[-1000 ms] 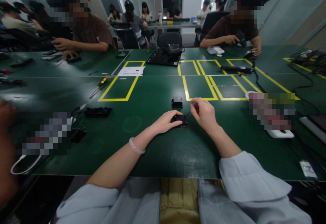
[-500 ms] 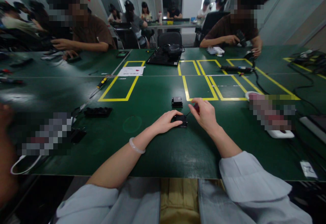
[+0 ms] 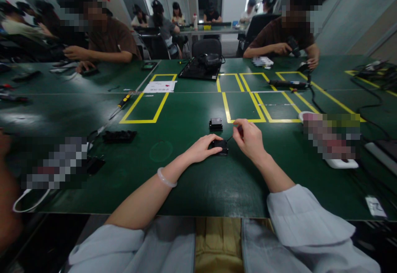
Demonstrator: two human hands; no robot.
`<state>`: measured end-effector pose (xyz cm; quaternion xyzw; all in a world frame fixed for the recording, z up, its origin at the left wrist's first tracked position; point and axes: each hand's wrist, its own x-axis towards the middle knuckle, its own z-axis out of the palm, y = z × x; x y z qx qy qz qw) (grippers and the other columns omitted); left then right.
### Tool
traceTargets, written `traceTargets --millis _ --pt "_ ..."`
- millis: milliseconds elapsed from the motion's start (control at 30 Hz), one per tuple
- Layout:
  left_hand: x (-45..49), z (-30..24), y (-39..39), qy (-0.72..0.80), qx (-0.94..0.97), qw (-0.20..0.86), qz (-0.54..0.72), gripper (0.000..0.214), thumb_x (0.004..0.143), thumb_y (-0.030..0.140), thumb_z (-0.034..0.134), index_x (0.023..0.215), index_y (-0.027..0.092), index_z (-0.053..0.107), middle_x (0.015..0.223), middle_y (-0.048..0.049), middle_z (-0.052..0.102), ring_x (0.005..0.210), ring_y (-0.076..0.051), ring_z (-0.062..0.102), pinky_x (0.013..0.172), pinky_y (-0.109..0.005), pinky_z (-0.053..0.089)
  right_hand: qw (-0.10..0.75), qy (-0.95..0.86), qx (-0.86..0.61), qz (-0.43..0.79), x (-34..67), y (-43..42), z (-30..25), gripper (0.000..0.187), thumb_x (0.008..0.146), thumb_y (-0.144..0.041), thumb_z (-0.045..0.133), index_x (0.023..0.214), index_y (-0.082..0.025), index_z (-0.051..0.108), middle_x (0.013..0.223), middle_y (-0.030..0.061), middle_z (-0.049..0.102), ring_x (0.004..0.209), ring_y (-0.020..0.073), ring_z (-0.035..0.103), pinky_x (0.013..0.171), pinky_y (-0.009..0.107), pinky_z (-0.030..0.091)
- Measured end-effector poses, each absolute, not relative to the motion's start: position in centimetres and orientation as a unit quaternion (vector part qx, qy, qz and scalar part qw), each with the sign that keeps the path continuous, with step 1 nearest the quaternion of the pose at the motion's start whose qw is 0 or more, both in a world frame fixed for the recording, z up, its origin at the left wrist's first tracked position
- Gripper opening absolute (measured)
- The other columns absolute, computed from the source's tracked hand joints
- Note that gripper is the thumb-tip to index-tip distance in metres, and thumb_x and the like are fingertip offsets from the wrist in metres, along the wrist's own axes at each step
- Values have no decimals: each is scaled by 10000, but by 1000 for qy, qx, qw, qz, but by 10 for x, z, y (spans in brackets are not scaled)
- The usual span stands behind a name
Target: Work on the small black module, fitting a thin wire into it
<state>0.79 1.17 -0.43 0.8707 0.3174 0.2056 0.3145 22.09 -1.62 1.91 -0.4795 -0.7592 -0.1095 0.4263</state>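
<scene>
My left hand (image 3: 204, 147) grips a small black plastic part (image 3: 221, 144) down on the green table, thumb along its near side and fingers over its far side. In my right hand (image 3: 249, 139) is a small screwdriver (image 3: 230, 138), its handle mostly covered by the closed fingers. The thin dark shaft slants down and left, its tip at the part's right edge; whether it touches a screw is too small to tell. Just beyond my hands sits another black part (image 3: 216, 124), blocky and separate from both.
Left lie a long black piece (image 3: 119, 136) and a power strip (image 3: 62, 161). A yellow-black screwdriver (image 3: 124, 100) lies farther back. Another white power strip (image 3: 341, 163) is right, near cables. Yellow tape (image 3: 139, 121) marks the table. Two co-workers sit opposite; another person's arm (image 3: 9, 190) shows far left.
My right hand has shifted very slightly and its fingers have turned around the screwdriver handle, which shows less now. The left hand and the black part stay put.
</scene>
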Motion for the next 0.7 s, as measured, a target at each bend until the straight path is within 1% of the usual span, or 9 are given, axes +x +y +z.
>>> traceTargets --millis 300,533,700 --pt "8 -4 11 317 868 321 208 364 921 415 549 1214 199 556 1164 -73 628 1072 -234 587 931 -349 436 421 -756 -490 -109 222 -16 19 149 929 -353 497 948 -213 545 732 6 612 631 149 536 637 287 399" --pt "7 -4 12 314 869 320 209 353 918 390 560 1213 197 556 1162 -69 626 1069 -227 583 930 -346 437 420 -761 -481 -117 222 -15 18 116 938 -273 461 980 -202 543 747 10 624 641 150 542 641 288 392" --pt "7 -3 11 319 867 320 207 357 918 401 553 1216 203 556 1157 -70 627 1066 -232 584 928 -351 437 424 -761 -479 -110 221 -16 19 139 931 -243 449 1020 -202 548 780 18 642 664 155 558 658 295 401"
